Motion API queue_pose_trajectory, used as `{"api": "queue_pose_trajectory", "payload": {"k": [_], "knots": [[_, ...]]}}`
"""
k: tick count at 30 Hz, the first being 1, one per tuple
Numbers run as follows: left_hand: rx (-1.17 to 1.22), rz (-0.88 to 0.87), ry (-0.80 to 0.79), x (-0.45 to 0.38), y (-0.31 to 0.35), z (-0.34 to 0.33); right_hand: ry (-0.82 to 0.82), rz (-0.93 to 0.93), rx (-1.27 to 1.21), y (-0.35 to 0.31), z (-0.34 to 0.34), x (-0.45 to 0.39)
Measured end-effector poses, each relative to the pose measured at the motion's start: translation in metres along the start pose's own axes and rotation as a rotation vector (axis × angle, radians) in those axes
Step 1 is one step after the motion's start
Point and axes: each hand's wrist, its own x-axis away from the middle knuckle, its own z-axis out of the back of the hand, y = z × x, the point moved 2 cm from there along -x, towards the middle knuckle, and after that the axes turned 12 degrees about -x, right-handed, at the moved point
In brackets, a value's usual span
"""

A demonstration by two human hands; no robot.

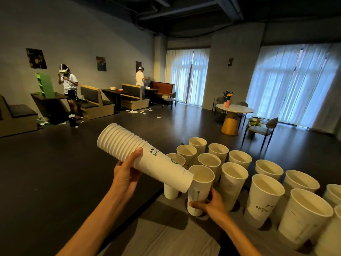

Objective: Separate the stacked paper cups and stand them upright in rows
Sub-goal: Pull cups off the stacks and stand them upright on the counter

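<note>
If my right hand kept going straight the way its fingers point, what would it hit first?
The right hand already grips an upright cup, fingers pointing left across its base. Past that cup, the next thing is probably the upright cup half hidden under the tilted stack, though depth is unclear.

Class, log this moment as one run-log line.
left hand: holds tilted cup stack | right hand: grips single cup upright on table | rows: partly filled
</note>
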Motion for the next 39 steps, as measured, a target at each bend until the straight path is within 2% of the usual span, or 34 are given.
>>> {"api": "queue_pose_trajectory", "payload": {"k": [13,22,24,26,27,28,30,32,33,36,39], "knots": [[-0.094,0.037,-0.065,0.014,-0.004,-0.019,0.002,-0.046,0.036,-0.005,0.002,0.008],[-0.207,0.033,-0.246,0.027,-0.017,-0.031,-0.098,-0.149,0.192,-0.009,0.023,0.035],[-0.218,0.049,-0.292,0.033,-0.024,-0.041,-0.042,-0.148,0.221,-0.018,0.028,0.048],[-0.244,0.069,-0.349,0.04,-0.032,-0.053,0.018,-0.155,0.104,-0.03,0.032,0.06],[-0.256,0.088,-0.38,0.044,-0.036,-0.06,0.016,-0.202,-0.04,-0.034,0.035,0.064],[-0.278,0.1,-0.411,0.049,-0.041,-0.068,-0.039,-0.269,-0.217,-0.041,0.037,0.069],[-0.332,0.107,-0.473,0.059,-0.052,-0.085,-0.253,-0.375,-0.461,-0.048,0.045,0.082],[-0.379,0.091,-0.52,0.067,-0.062,-0.1,-0.459,-0.366,-0.516,-0.056,0.05,0.096],[-0.387,0.08,-0.536,0.07,-0.066,-0.106,-0.497,-0.342,-0.501,-0.057,0.055,0.102],[-0.424,0.021,-0.52,0.076,-0.077,-0.118,-0.489,-0.281,-0.404,-0.058,0.07,0.108],[-0.548,-0.108,-0.505,0.08,-0.08,-0.123,-0.35,-0.215,-0.221,-0.053,0.08,0.108]]}}
